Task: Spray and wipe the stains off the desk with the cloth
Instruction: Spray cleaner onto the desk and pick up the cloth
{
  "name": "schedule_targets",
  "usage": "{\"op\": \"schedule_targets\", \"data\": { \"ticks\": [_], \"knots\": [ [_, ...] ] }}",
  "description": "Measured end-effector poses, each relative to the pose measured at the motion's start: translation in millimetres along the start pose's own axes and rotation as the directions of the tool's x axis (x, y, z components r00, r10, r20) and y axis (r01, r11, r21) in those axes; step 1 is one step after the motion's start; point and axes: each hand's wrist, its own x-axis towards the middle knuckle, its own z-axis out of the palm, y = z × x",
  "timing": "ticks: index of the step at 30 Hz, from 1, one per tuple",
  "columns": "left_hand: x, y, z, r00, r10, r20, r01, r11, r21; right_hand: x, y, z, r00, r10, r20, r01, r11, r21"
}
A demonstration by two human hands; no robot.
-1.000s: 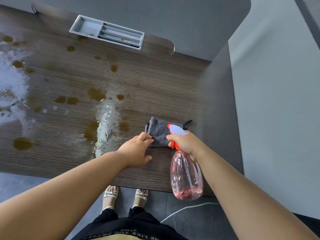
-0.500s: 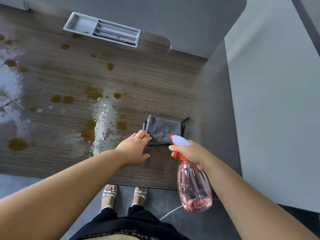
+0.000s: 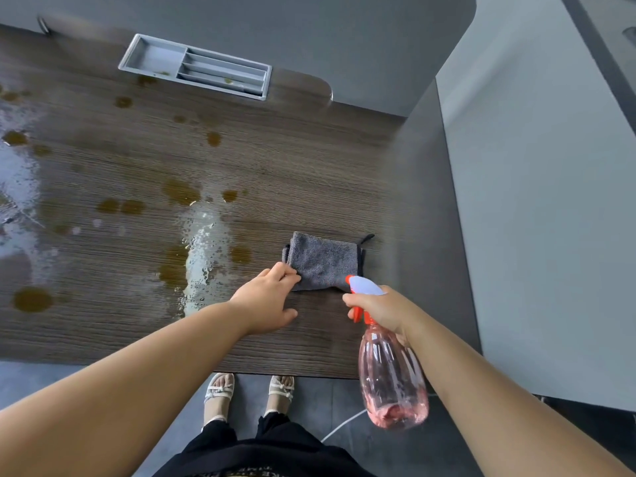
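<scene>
Head view: cloth [image 3: 323, 263] is lying folded on worktop [image 3: 309, 173].
Left hand [image 3: 266, 304]: fingers together, are touching cloth's near-left corner.
Right hand [image 3: 382, 309]: fingers are gripping spray bottle [image 3: 389, 373] at cloth's near-right corner.
Stains [image 3: 32, 299]: lying left of cloth.

The cloth [image 3: 325, 263] lies front-right on the table [image 3: 309, 173], stains [image 3: 180, 192] spread to its left, a tray [image 3: 196, 65] sits at the back edge, and the spray bottle [image 3: 392, 380] hangs just in front of the cloth.

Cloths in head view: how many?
1. The grey cloth lies folded on the desk, right of the wet streak; the left hand touches its near-left corner, the right hand holds the spray bottle nearby.
</scene>
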Motion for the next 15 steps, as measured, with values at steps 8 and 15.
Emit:
{"op": "schedule_targets", "data": {
  "ticks": [8,15],
  "knots": [
    [-0.2,0.8,0.1,1.000,-0.008,0.003,0.008,1.000,0.004,7.1,-13.9,-5.4,0.999,-0.042,-0.027,0.044,0.997,0.065],
    [-0.1,1.1,-0.4,1.000,-0.006,0.000,0.006,1.000,0.004,14.9,-24.8,8.0,0.998,-0.056,0.007,0.055,0.998,0.043]
  ]
}}
